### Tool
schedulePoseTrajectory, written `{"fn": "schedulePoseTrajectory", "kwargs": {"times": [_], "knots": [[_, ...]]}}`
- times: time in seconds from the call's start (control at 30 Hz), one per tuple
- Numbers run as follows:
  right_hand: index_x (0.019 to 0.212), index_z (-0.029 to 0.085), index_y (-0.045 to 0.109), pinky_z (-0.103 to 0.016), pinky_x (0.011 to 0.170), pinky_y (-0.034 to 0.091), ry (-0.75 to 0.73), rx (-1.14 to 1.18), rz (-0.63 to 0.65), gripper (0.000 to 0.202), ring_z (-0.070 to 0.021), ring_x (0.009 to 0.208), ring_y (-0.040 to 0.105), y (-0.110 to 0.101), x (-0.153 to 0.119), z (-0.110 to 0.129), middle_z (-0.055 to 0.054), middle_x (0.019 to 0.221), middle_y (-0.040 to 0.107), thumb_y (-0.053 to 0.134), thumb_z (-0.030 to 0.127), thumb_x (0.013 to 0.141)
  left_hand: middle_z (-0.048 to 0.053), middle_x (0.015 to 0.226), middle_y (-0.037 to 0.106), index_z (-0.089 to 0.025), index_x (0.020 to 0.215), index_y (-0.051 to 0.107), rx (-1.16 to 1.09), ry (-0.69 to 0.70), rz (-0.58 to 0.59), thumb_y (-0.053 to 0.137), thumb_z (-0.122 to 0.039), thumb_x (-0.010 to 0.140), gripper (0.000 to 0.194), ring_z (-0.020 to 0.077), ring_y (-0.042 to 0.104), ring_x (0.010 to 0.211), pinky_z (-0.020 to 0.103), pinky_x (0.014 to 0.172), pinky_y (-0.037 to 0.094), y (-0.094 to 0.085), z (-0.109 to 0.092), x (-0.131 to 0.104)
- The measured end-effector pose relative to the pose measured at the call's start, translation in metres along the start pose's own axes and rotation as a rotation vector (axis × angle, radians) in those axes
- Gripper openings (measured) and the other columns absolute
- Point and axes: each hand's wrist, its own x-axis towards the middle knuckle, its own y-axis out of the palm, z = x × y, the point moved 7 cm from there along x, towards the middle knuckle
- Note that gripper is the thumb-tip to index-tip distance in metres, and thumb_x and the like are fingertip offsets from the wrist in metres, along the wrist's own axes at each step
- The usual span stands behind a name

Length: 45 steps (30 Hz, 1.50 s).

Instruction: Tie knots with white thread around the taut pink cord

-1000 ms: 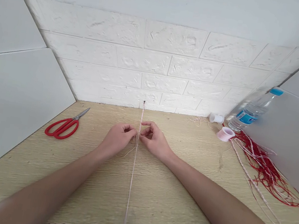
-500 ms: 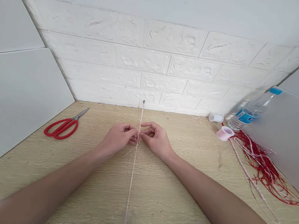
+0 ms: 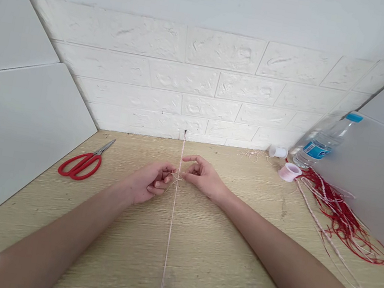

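A pale pink cord (image 3: 169, 233) runs taut from a small fixing (image 3: 185, 131) low on the wall toward the table's front edge. Its far stretch, near the wall, looks thicker and braided. Left of the cord, my left hand (image 3: 151, 181) is closed with fingers curled, pinching a thin thread (image 3: 174, 176) at the fingertips. On the other side my right hand (image 3: 204, 178) pinches the thread between thumb and a curled finger, its index finger stretched toward the braided part. The thread crosses the cord between both hands.
Red-handled scissors (image 3: 81, 165) lie at left. To the right are a white spool (image 3: 278, 152), a pink thread spool (image 3: 289, 172), a water bottle (image 3: 319, 145) and a tangle of red cords (image 3: 345, 214). White panels (image 3: 24, 135) flank the table; a brick-patterned wall (image 3: 202, 82) stands behind.
My left hand has turned, showing more of its curled fingers, and drawn slightly left of the cord. My right hand has shifted a little right, with the thread now stretched between them.
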Motion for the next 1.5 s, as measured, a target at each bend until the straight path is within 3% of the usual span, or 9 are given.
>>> {"fn": "schedulePoseTrajectory", "kwargs": {"times": [0.27,0.5,0.63,0.77,0.87,1.07,1.27,1.4,1.5], "knots": [[0.101,0.021,0.059,-0.026,0.06,0.039,-0.084,-0.412,-0.213,0.033,-0.0127,0.061,0.048,-0.017,-0.001,0.001,0.004,0.064,0.05,0.053,0.016,0.069,-0.007,0.051,0.03,-0.016,0.071,0.053,-0.005,0.008,0.034,0.058,-0.031,0.077,0.017,0.0017,0.018,0.037,0.014,0.031,0.009,-0.004,-0.003,0.0],[0.091,0.018,0.062,-0.032,0.076,0.042,-0.239,-0.534,-0.452,0.042,-0.0189,0.086,0.05,-0.044,-0.003,0.013,-0.006,0.089,0.053,0.043,-0.001,0.058,-0.008,0.05,0.022,-0.015,0.072,0.057,0.026,0.077,0.022,0.059,-0.032,0.079,0.018,0.0021,0.015,0.036,0.017,0.032,0.013,-0.009,-0.011,-0.002],[0.086,0.018,0.063,-0.032,0.076,0.043,-0.297,-0.442,-0.324,0.028,-0.0182,0.086,0.051,-0.026,-0.008,0.025,-0.005,0.087,0.055,0.048,0.004,0.067,-0.008,0.048,0.022,-0.014,0.08,0.063,0.081,0.097,0.017,0.057,-0.032,0.08,0.019,0.0027,0.013,0.036,0.017,0.032,0.013,-0.005,-0.015,-0.006],[0.086,0.019,0.069,-0.032,0.076,0.041,-0.188,-0.361,-0.09,0.014,-0.0192,0.092,0.051,0.001,-0.011,0.029,-0.005,0.088,0.058,0.058,0.023,0.077,-0.009,0.045,0.023,-0.015,0.096,0.066,0.172,0.108,0.024,0.059,-0.039,0.081,0.029,0.003,0.013,0.036,0.018,0.033,0.012,0.001,-0.014,-0.011],[0.088,0.021,0.07,-0.03,0.076,0.04,-0.15,-0.26,0.023,0.02,-0.0191,0.095,0.052,0.012,-0.013,0.031,-0.005,0.093,0.059,0.062,0.036,0.078,-0.009,0.046,0.025,-0.016,0.103,0.066,0.214,0.111,0.013,0.06,-0.044,0.08,0.036,0.003,0.014,0.037,0.019,0.033,0.012,0.003,-0.011,-0.013],[0.075,0.017,0.063,-0.027,0.065,0.035,-0.001,0.007,0.088,0.016,-0.0131,0.068,0.05,0.014,-0.009,0.017,0.0,0.071,0.059,0.06,0.033,0.077,-0.009,0.049,0.024,-0.017,0.099,0.066,0.196,0.128,0.002,0.062,-0.043,0.079,0.033,0.0026,0.014,0.038,0.019,0.035,0.012,-0.002,-0.009,-0.008],[0.072,0.017,0.052,-0.025,0.059,0.035,0.025,0.354,0.14,0.006,-0.0124,0.058,0.049,0.009,-0.006,0.015,-0.001,0.059,0.06,0.052,0.023,0.073,-0.007,0.053,0.029,-0.017,0.082,0.063,0.23,0.16,-0.065,0.063,-0.037,0.074,0.022,0.0034,0.017,0.039,0.022,0.036,0.01,-0.012,-0.012,-0.004],[0.066,0.018,0.049,-0.025,0.048,0.022,0.037,0.05,0.104,0.016,-0.0088,0.044,0.028,-0.001,-0.007,0.012,0.006,0.046,0.034,0.05,0.029,0.078,-0.005,0.055,0.039,-0.017,0.077,0.062,0.457,0.237,-0.134,0.059,-0.038,0.075,0.022,0.0045,0.022,0.04,0.023,0.038,0.011,-0.014,-0.015,-0.005],[0.051,0.017,0.039,-0.026,0.05,0.02,-0.071,-0.439,-0.036,0.034,-0.0091,0.047,0.029,-0.014,-0.007,0.017,0.004,0.048,0.034,0.049,0.032,0.081,-0.004,0.054,0.043,-0.016,0.069,0.062,0.744,0.326,-0.241,0.057,-0.039,0.075,0.024,0.0059,0.03,0.045,0.022,0.042,0.019,-0.015,-0.02,-0.007]]}}
